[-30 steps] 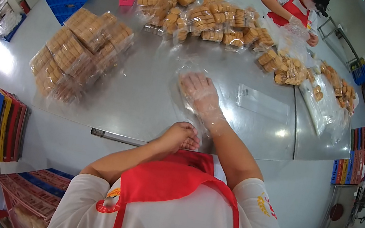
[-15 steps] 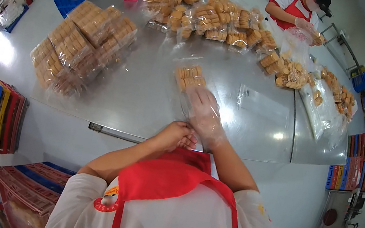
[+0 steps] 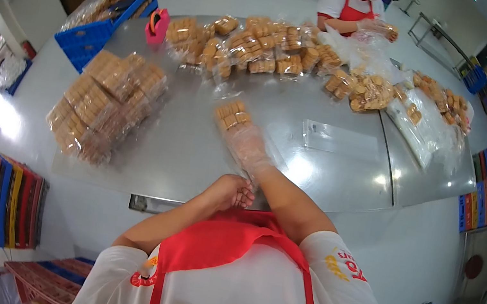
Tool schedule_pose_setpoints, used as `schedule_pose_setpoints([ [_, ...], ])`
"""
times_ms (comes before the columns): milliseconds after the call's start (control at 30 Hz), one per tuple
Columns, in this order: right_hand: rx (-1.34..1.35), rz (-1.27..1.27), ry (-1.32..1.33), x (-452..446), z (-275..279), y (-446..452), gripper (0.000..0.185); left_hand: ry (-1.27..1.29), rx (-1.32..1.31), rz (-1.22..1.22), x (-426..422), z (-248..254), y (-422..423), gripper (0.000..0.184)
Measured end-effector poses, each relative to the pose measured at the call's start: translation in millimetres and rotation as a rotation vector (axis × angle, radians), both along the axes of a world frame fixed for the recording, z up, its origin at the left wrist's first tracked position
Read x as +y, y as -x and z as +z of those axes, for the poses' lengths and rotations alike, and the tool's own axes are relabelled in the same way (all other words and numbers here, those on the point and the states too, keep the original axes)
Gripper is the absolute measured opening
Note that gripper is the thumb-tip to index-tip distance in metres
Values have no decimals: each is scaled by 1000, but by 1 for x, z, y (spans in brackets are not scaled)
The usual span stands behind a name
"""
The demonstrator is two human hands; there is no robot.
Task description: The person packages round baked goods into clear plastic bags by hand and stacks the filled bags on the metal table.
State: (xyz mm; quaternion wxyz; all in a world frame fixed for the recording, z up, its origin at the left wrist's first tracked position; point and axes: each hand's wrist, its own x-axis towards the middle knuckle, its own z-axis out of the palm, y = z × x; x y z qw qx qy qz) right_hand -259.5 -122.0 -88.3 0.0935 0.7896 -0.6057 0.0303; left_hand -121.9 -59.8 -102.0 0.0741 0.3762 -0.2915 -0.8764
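Observation:
A clear plastic bag of round biscuits point(image 3: 232, 115) lies on the steel table in front of me, its biscuits lined up in rows at the far end. My right hand point(image 3: 249, 148), in a thin clear glove, is over the near part of this bag, gripping it from above. Close to the table edge, my bare left hand point(image 3: 230, 192) has its fingers curled beside the right wrist, near the bag's near end. Whatever those fingers pinch is hidden. An unfilled clear bag point(image 3: 333, 139) lies flat to the right.
Stacked biscuit packs point(image 3: 107, 105) stand at left, near a blue crate point(image 3: 69, 48) and a pink tape dispenser point(image 3: 157, 27). More bagged biscuits point(image 3: 245, 48) line the far side. Loose biscuits point(image 3: 371, 93) and plastic bags point(image 3: 408, 125) lie right. A co-worker point(image 3: 353, 8) handles biscuits beyond the table.
The camera view has shifted and tilted, showing more of the far room. My right hand stays over the biscuit bag, and my left hand remains curled near the table edge.

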Motion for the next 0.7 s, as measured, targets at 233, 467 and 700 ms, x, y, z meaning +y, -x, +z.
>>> schedule_pose_setpoints([
  [233, -706, 278, 410, 87, -35, 28, 20, 682, -127, -474, -13, 92, -26, 16],
  [467, -989, -425, 237, 191, 11, 85, 11, 2022, -726, 118, -198, 141, 31, 34],
  [700, -1110, -488, 501, 196, 6, 101, 8, 2442, -1109, -244, -262, 119, 68, 49],
])
